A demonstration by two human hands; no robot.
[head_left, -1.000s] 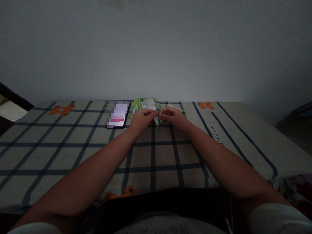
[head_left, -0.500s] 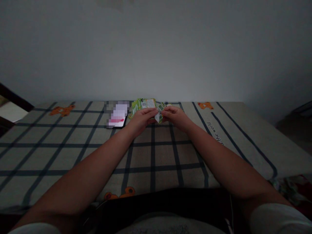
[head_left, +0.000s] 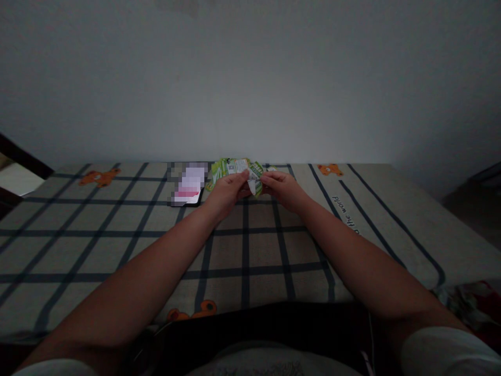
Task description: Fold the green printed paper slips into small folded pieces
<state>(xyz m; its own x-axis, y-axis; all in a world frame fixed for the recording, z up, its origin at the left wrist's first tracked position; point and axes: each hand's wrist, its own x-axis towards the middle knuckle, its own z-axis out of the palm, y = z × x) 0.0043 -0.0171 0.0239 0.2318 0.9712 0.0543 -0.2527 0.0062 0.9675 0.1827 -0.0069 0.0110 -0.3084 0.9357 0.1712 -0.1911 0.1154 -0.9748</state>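
Note:
Both hands meet over the far part of the table, pinching a small green-and-white wrapper (head_left: 256, 171) between them. My left hand (head_left: 227, 193) has its thumb and fingers closed on the wrapper's left side. With its thumb and forefinger, my right hand (head_left: 285, 189) grips the right side. A larger green printed packet (head_left: 230, 166) lies just behind my left hand, partly covered by it. Whatever is inside the small wrapper is too small to make out.
A phone (head_left: 191, 183) with a lit, blurred screen lies left of the packet. The checked tablecloth (head_left: 246, 250) with bear prints reaches back to a plain wall (head_left: 250, 78). Part of a dark wooden chair (head_left: 23, 159) shows at the left edge.
The small wrapper is spread a little wider and shows more of its green printed face. My left thumb has shifted slightly up and back, and the fingertips are a bit farther apart.

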